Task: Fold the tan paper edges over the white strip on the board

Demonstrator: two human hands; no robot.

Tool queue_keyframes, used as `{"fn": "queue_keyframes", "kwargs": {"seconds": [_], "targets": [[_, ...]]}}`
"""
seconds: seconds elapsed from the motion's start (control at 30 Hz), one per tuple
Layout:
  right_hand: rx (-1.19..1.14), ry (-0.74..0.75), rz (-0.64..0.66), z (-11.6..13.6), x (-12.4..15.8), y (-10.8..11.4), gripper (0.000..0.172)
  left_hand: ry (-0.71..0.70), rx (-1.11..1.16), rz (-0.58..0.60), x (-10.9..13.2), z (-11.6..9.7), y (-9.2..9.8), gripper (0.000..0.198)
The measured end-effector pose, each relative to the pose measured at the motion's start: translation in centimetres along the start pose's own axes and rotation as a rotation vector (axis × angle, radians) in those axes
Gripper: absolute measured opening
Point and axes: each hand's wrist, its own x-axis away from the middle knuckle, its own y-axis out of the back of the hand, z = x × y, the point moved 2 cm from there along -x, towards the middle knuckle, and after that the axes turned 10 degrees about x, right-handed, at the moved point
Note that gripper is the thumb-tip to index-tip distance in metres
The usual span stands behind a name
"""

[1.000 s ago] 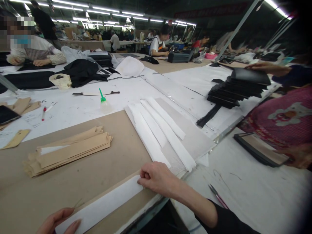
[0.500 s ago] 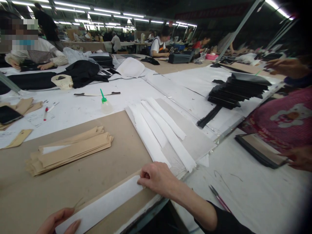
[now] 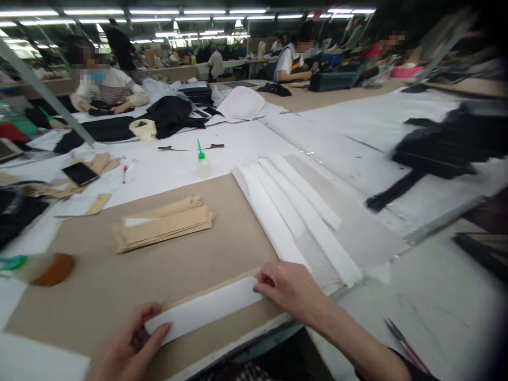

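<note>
A long white strip (image 3: 210, 312) lies at the near edge of the brown board (image 3: 222, 254), with a tan edge showing along its far side. My left hand (image 3: 133, 338) pinches the strip's left end, the thumb on top and the fingers curled at its far side. At the other end, my right hand (image 3: 288, 288) is closed on the strip between thumb and bent forefinger. Beyond the strip lies a pile of tan strips (image 3: 166, 227). Several loose white strips (image 3: 313, 211) rest on a grey sheet past my right hand.
A green-tipped bottle (image 3: 202, 163) stands behind the board; a bottle of amber liquid (image 3: 51, 269) is at the left. A phone (image 3: 80, 173) lies farther back. Black strips (image 3: 440, 143) are piled at right, and a pointed tool (image 3: 402, 341) lies beside my right forearm. Co-workers sit beyond.
My view has swung left, so things appear farther right and the amber bottle has come into sight. The co-worker at right is mostly out of frame. Both hands remain at the strip's ends.
</note>
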Motion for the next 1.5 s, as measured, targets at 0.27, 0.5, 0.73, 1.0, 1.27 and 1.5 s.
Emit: {"fn": "queue_keyframes", "kwargs": {"seconds": [0.27, 0.5, 0.73, 1.0, 1.27, 1.5], "targets": [[0.016, -0.022, 0.011, -2.2, -1.0, -3.3, 0.025, 0.072, 0.089, 0.183, -0.2, -1.6, 1.4, 0.024], [-0.004, -0.052, 0.007, -2.5, -0.9, -3.6, 0.039, 0.066, 0.065, 0.167, -0.4, -1.4, 1.3, 0.019], [-0.018, -0.087, 0.083, -2.3, -1.1, -3.2, 0.045, 0.056, 0.023, 0.146, -0.6, -1.9, 1.3, 0.016], [0.002, -0.093, 0.083, -1.8, -1.0, -2.7, 0.044, 0.039, -0.03, 0.151, -0.3, -1.8, 1.2, 0.015], [0.019, -0.02, -0.007, -2.4, -1.0, -3.5, 0.035, 0.022, -0.095, 0.127, 0.1, -1.4, 0.8, 0.012], [-0.085, 0.25, -0.339, -1.6, -0.1, -3.1, 0.029, -0.077, -0.23, 0.103, 0.2, 0.2, 0.5, 0.02]]}}
